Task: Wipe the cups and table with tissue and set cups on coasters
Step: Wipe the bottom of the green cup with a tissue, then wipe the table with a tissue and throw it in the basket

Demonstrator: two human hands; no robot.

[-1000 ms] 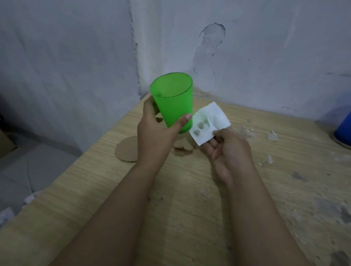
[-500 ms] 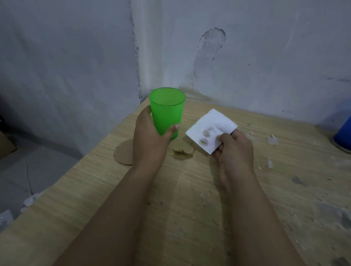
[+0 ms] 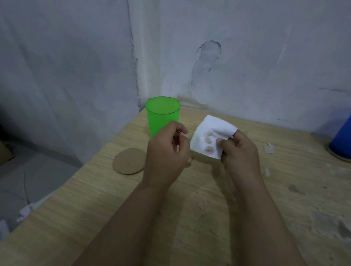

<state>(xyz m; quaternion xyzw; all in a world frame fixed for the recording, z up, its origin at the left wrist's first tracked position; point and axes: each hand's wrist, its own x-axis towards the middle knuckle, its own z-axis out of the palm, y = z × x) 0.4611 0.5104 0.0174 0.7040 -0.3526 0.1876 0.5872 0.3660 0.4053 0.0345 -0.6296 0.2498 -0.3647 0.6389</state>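
The green cup [image 3: 162, 115] stood upright on the tabletop [image 3: 96, 198], behind the coaster [image 3: 129, 161] and not on it. The left hand [image 3: 165, 151] was empty, fingers loosely curled, just in front of the cup. The right hand [image 3: 239, 152] pinched the stained tissue [image 3: 211, 138], right of the cup. Table wiping seemed in hand; the next move called for pressing the tissue down beside the coaster.
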